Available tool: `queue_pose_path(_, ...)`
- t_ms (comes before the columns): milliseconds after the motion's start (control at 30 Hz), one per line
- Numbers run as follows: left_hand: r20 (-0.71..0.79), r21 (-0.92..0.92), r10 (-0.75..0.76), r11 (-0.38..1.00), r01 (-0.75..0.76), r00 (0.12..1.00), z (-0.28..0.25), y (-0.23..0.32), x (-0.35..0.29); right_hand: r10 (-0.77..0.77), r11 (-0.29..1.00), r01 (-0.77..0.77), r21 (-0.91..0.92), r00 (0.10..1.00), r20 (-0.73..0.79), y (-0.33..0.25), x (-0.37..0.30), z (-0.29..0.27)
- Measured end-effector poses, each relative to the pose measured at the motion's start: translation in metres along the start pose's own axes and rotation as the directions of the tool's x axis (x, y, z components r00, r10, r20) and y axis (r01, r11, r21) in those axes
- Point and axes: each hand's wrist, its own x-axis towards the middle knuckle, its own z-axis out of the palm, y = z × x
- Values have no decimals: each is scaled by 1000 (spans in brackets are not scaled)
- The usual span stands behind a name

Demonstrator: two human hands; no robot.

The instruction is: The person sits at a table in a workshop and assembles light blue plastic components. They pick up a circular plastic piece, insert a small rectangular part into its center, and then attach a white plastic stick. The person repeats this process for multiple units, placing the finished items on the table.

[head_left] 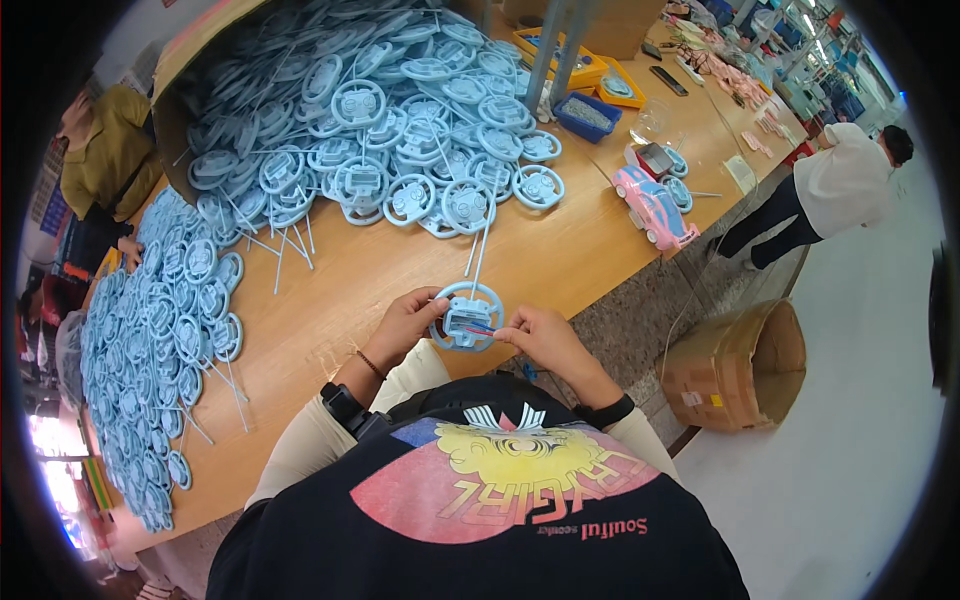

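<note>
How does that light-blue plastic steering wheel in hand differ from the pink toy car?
The light-blue plastic steering wheel is a ring around a hub; the pink toy car has a long body. The wheel is light blue; the car is mostly pink with blue parts. The wheel is in the left hand; the car rests on the wooden table. Both look like plastic.

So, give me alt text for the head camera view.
A person's left grip holds a light-blue toy steering wheel by its rim while the right grip pinches its red and blue wires. Heaps of similar wheels crowd the wooden table, with a pink toy car at right.
</note>
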Motion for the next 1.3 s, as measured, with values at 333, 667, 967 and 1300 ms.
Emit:
queue_pose_path(333, -50, -194, 4, 981, -14, 999, 17, 2, 6, 8, 985, -7, 172, 1000, -2, 8, 7, 0)
queue_pose_path(667, 96, -215, 2, 976, 19, 995, 13, 23, 0, 31, 982, -17, 186, 997, -72, -13, 1, -9)
queue_pose_path(967, 238, -214, -29, 974, 81, 971, 10, 21, 1, -31, 963, 29, 266, 1000, 5, -4, 3, -13)
queue_pose_path(1300, 270, -400, 10, 911, 102, 963, 22, 14, -3, -57, 935, 31, 353, 996, 64, -4, 4, -5)
